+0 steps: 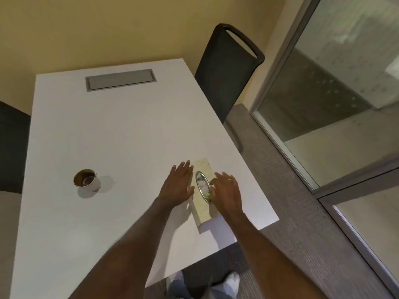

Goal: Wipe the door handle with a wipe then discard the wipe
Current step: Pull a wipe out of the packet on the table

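Observation:
A pale marble-patterned wipe box (203, 209) lies on the white table (108, 130) near its right front corner. Its top has an oval metal-rimmed opening (203, 186) with a white wipe showing inside. My left hand (178, 183) rests flat against the box's left side, fingers spread. My right hand (225, 190) hovers over the box's right side, its thumb and fingertips at the rim of the opening, holding nothing that I can see. No door handle is in view.
A paper cup (87, 181) stands on the table's left part. A grey cable hatch (121, 79) is set into the far end. A dark chair (228, 67) stands at the table's right side. Glass wall panels with metal frames (280, 134) run along the right.

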A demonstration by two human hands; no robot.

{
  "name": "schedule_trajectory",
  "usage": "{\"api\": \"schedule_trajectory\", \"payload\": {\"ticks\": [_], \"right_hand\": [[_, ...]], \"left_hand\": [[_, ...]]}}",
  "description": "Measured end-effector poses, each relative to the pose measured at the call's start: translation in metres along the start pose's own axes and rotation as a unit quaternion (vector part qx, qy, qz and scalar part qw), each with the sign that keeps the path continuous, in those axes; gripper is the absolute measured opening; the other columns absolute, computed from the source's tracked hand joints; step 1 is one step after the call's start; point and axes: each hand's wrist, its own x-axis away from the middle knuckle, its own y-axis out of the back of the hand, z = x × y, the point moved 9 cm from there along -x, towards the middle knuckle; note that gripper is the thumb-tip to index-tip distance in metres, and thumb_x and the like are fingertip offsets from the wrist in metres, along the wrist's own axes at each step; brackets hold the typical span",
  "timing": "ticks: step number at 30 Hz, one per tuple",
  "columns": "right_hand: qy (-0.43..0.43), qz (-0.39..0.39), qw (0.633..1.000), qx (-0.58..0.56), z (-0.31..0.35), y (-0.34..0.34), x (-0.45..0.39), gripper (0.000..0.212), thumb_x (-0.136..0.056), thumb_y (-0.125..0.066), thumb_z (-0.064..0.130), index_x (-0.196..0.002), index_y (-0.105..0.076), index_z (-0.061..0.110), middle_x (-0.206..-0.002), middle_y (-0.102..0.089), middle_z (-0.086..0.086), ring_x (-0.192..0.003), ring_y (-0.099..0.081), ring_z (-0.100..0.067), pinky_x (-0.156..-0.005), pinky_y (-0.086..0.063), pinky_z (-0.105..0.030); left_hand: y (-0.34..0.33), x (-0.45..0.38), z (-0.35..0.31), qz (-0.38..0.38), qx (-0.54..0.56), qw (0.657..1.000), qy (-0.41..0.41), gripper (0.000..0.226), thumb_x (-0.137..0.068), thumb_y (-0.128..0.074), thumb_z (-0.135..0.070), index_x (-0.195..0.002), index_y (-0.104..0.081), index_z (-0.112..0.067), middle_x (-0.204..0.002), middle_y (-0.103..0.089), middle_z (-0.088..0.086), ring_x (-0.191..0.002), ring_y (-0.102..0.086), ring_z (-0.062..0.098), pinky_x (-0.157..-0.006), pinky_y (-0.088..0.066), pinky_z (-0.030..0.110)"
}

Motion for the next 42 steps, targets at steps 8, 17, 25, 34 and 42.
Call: {"api": "schedule_trajectory", "payload": {"ticks": [8,17,25,34,42], "right_hand": [[-0.035,0.040,0.998,-0.015,-0.004,-0.030,-0.013,0.018,-0.093,-0.060,0.025,-0.100,-0.071,0.013,-0.097,-0.071,-0.008,-0.090,-0.064,-0.029,-0.073,-0.054,-0.040],[-0.063,0.057,0.996,-0.002,-0.003,-0.045,-0.024,0.023,-0.090,-0.064,0.035,-0.096,-0.071,0.014,-0.095,-0.067,-0.009,-0.091,-0.062,-0.028,-0.073,-0.052,-0.038],[-0.070,0.073,0.995,0.011,0.002,-0.051,-0.025,0.013,-0.085,-0.069,0.026,-0.090,-0.069,0.014,-0.091,-0.063,-0.010,-0.085,-0.062,-0.030,-0.064,-0.053,-0.037],[-0.062,0.020,0.996,-0.065,0.000,-0.036,-0.013,0.006,-0.085,-0.068,0.017,-0.086,-0.066,0.011,-0.087,-0.065,-0.008,-0.086,-0.063,-0.029,-0.058,-0.056,-0.038],[-0.074,0.002,0.989,-0.124,-0.001,-0.028,-0.009,0.008,-0.089,-0.066,0.021,-0.089,-0.064,0.014,-0.091,-0.065,-0.005,-0.091,-0.061,-0.027,-0.060,-0.057,-0.041]], "left_hand": [[-0.026,-0.013,0.003,0.029,-0.001,1.000,-0.003,0.077,-0.097,-0.052,-0.040,-0.156,-0.024,-0.001,-0.168,-0.015,0.020,-0.156,-0.015,0.035,-0.127,-0.016,0.045],[-0.030,-0.012,0.006,-0.008,0.055,0.998,0.008,0.075,-0.094,-0.061,-0.032,-0.153,-0.032,0.005,-0.165,-0.022,0.022,-0.155,-0.020,0.037,-0.124,-0.023,0.041],[-0.034,-0.013,0.008,-0.004,0.029,1.000,-0.005,0.074,-0.093,-0.060,-0.033,-0.151,-0.035,0.005,-0.164,-0.026,0.023,-0.153,-0.025,0.039,-0.124,-0.027,0.048],[-0.038,-0.016,0.008,0.019,0.008,1.000,-0.004,0.075,-0.095,-0.055,-0.038,-0.154,-0.031,0.002,-0.167,-0.020,0.021,-0.155,-0.020,0.036,-0.124,-0.024,0.050],[-0.034,-0.018,0.006,0.019,-0.022,1.000,-0.009,0.075,-0.092,-0.056,-0.040,-0.150,-0.037,0.004,-0.163,-0.029,0.023,-0.151,-0.030,0.038,-0.121,-0.029,0.052]]}}
